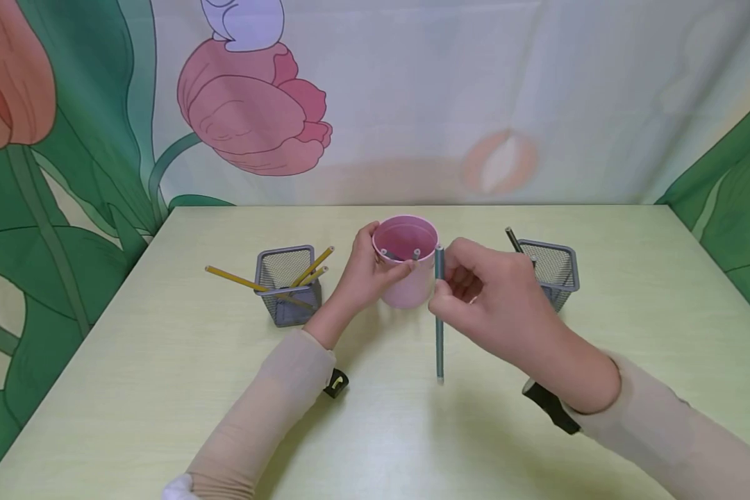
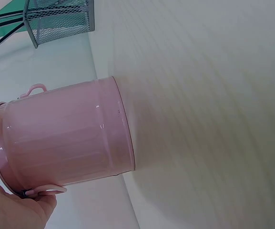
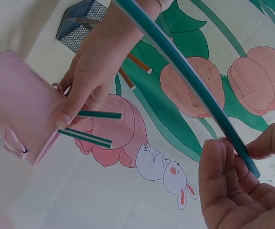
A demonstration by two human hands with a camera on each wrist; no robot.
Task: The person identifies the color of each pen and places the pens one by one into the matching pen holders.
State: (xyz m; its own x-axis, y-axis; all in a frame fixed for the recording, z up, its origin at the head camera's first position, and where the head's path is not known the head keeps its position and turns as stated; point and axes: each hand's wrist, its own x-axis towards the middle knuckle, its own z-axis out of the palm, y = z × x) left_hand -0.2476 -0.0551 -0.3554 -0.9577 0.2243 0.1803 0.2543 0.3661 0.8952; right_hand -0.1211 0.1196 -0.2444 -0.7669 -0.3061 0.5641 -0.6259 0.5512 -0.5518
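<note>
Pink plastic, the small bucket-shaped pencil cup (image 1: 406,267) stands at the centre of the head view on the pale green worktop (image 1: 162,389), and the left hand (image 1: 365,274) has its grip wrapped round the cup's left side, thumb over the rim. Two green pencils (image 1: 400,255) lean inside it, their ends just showing above the rim. Just right of the cup, the right hand (image 1: 494,298) pinches a green pencil (image 1: 439,312) between thumb and fingertips, holding it upright with its top level with the cup's rim and its lower end close above the worktop. Left of centre a grey mesh holder (image 1: 287,285) carries yellow pencils (image 1: 275,278) that fan out to the left and upper right. Partly hidden behind the right hand, a second mesh holder (image 1: 556,271) stands at the right with a dark pencil (image 1: 514,239) sticking up from it. Behind the worktop hangs a backdrop (image 1: 256,111) printed with tulips and green leaves.
</note>
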